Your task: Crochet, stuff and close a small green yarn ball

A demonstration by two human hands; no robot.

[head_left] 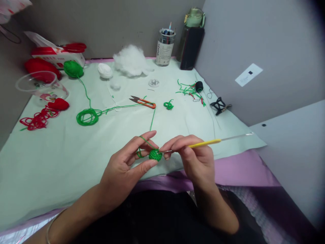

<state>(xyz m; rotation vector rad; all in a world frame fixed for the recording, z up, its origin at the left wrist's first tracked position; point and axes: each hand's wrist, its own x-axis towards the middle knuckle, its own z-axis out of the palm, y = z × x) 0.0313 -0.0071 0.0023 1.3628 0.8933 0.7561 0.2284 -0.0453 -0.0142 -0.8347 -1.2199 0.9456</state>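
My left hand [129, 162] pinches a small round green crochet piece [155, 155] between thumb and fingers. Green yarn [152, 120] loops over its index finger and runs back across the table. In my right hand [194, 154] is a crochet hook with a yellow handle [205, 143], held like a pencil. The hook's metal tip meets the crochet piece near its top; whether it sits inside a stitch I cannot tell. Beyond the hands lie orange-handled thread snips [143, 101] and a small green crocheted bit [168, 105].
A green yarn coil [87, 117], red yarn tangle [38, 118] and clear plastic cup [42, 86] stand left. White stuffing [132, 61], a pen jar [165, 49] and a dark phone [192, 49] are at the back. Yarn scraps [189, 88] and a black clip [220, 105] lie right.
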